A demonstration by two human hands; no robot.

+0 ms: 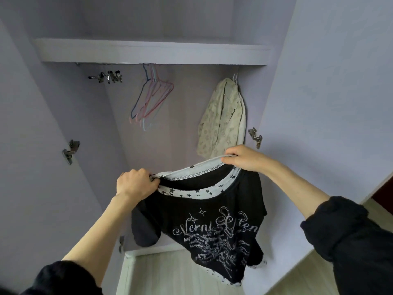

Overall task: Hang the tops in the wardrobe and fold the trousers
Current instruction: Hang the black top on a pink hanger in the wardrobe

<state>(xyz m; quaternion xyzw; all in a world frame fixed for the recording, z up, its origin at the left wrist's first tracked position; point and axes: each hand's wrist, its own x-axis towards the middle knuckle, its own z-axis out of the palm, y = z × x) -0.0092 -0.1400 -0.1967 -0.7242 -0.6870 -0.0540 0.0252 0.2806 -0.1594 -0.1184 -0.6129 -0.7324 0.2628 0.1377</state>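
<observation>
- Step in hand, by judgement: the hanging of a top. A black short-sleeved top with silver-white script print and a star-patterned white neckband (pixel 204 220) is held up before the open pale lilac wardrobe (pixel 63 116); no hanger shows inside it yet.
- Left hand (pixel 136 184): fingers curled tight, pinching the neckband at its left end.
- Right hand (pixel 242 158): fingers curled over the neckband's right end, held higher than the left, so the neck opening is stretched wide and tilted.
- The top hangs free below and between both hands, its body and sleeves drooping in front of the wardrobe's lower part, touching nothing that can be seen.
- A bunch of thin wire hangers, pink and blue (pixel 152 96), hangs empty from the rail under the shelf (pixel 148 53), up and left, well apart from the hands.
- A cream patterned garment (pixel 221 120) is already hung at the right, just above the right hand.
- Next move likely calls for one hand to let go, fetch a hanger and feed it through the held-open neck.
</observation>
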